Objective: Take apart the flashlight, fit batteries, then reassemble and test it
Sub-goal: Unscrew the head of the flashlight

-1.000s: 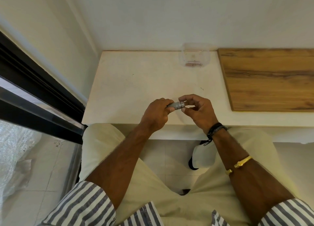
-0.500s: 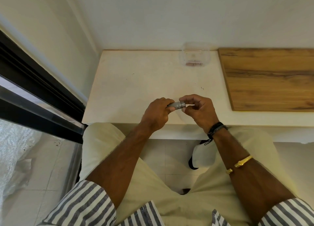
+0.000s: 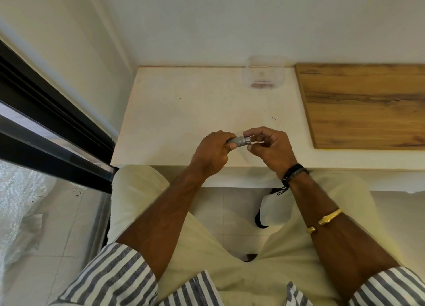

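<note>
Head view, looking down: at far left a dark window frame point(image 3: 46, 126) runs diagonally beside the pale wall. Next comes the white table point(image 3: 184, 112), its near edge just above the person's lap. Over that near edge the left hand point(image 3: 212, 152) is closed around the body of a small grey flashlight point(image 3: 239, 140), fingers wrapped over it so that only the right-hand end of the barrel shows. The flashlight lies roughly level, held above the tabletop between both hands. The right hand point(image 3: 270, 148) pinches the flashlight's ringed end with thumb and fingertips; a black band point(image 3: 295, 173) sits on that wrist and a gold bangle point(image 3: 326, 220) further up the forearm. At the back of the table stands a clear plastic container point(image 3: 264, 74), touching the wall, with something small and brownish inside, too blurred to identify. Furthest right, a wooden board point(image 3: 368, 105) lies flat on the table.
</note>
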`<state>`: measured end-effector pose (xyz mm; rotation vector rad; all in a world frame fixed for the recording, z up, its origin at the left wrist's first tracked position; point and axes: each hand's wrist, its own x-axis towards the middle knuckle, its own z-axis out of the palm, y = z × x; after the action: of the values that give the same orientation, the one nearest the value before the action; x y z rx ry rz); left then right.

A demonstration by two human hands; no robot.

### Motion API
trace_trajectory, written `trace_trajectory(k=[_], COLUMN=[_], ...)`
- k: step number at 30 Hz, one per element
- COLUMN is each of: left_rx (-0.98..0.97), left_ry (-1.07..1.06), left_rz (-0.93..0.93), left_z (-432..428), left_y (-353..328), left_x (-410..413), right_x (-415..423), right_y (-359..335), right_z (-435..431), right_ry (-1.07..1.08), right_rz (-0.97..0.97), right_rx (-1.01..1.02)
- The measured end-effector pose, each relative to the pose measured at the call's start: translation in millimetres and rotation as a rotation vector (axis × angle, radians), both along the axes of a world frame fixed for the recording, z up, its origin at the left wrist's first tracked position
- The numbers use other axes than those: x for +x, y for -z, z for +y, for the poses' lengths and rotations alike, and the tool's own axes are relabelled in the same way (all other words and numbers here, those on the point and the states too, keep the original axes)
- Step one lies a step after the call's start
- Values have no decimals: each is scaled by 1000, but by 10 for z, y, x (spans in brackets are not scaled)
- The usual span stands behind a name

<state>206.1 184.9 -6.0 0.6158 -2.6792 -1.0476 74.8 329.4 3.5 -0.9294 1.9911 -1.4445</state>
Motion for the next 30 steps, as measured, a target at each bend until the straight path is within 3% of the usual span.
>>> trace_trajectory(k=[4,7,19,25,30], left_rx=[-4,-13,14,61,149], left_ry=[-1,16,-1,-49,-157], left_rz=[-4,-21,-11,94,178], left_z=[5,11,-9,-10,-22], left_y=[-5,-9,-46,-45,-31], left_x=[-10,-10,2,2,-29], right_x=[20,30,19,-60,-206], right_y=[-2,27,-32,56,140], right_z=[-40,-42,-11,-4,-26], right_ry=[75,106,39,177,361], right_rz=[-125,-77,-6,-123,-108], right_rx=[39,97,-45,-60,-32])
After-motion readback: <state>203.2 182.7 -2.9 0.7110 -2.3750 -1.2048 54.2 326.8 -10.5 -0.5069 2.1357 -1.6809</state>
